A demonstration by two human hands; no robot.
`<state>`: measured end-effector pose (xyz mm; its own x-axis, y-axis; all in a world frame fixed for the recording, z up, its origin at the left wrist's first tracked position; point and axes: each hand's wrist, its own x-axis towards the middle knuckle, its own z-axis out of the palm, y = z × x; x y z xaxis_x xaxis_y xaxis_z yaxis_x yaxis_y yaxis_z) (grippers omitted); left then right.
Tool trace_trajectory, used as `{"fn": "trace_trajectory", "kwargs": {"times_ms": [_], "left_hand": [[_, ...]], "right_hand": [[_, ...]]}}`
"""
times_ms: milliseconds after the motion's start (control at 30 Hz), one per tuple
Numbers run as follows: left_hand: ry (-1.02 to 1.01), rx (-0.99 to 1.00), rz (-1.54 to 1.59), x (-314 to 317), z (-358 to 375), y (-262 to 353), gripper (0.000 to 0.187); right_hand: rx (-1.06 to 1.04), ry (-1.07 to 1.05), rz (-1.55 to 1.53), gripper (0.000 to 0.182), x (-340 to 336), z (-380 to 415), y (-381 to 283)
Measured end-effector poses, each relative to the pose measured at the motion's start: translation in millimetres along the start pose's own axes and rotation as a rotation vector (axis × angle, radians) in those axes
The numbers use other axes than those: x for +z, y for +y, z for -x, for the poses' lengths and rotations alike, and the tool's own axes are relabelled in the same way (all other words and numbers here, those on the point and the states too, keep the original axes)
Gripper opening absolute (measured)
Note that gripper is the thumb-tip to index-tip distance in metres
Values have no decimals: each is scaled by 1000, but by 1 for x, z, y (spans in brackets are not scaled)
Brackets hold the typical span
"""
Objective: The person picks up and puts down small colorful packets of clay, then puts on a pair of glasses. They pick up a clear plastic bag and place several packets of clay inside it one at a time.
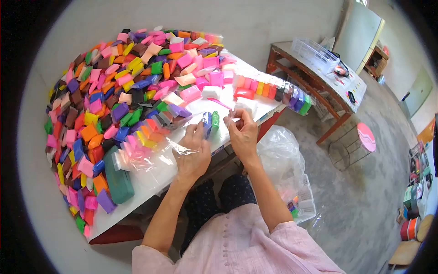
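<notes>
My left hand (194, 153) rests over the table with its fingers stretched out, the tips against a shiny blue packet (207, 123). A green packet (215, 122) stands right beside the blue one. Glossy clear plastic wrap (157, 157) lies by this hand, and within it runs a row of coloured packets (143, 139). My right hand (242, 137) is raised near the table edge, thumb and fingers pinched together. What they grip is too small to make out. Close to those fingertips are a thin pink strip (220, 103) and a white packet (211, 92).
A large heap of coloured packets (118, 91) covers much of the white table (112, 219). A dark green case (117, 178) lies at its front. Another wrapped row (270, 90) sits rightward. Beside my legs are a clear bag (283, 148) and white basket (310, 201); a stool (365, 136) stands right.
</notes>
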<state>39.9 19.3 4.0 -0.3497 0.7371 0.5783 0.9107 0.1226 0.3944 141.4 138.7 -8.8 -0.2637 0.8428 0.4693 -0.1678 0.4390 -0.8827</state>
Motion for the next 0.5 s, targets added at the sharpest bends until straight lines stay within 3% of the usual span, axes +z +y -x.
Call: {"fn": "trace_trajectory", "kwargs": {"times_ms": [167,333,433,500], "left_hand": [[-14,-40,23,-1,-2,0,35],[131,-138,281,9,2,-11,23],[5,-129,402,3,1,-13,18],[-9,-222,524,3,3,-10,19]], "right_hand": [[-90,-51,383,35,-1,16,-9],[-137,-72,490,33,4,19,-11],[-167,-83,488,34,4,17,-8],[-121,-122,452,37,1,15,-12]]}}
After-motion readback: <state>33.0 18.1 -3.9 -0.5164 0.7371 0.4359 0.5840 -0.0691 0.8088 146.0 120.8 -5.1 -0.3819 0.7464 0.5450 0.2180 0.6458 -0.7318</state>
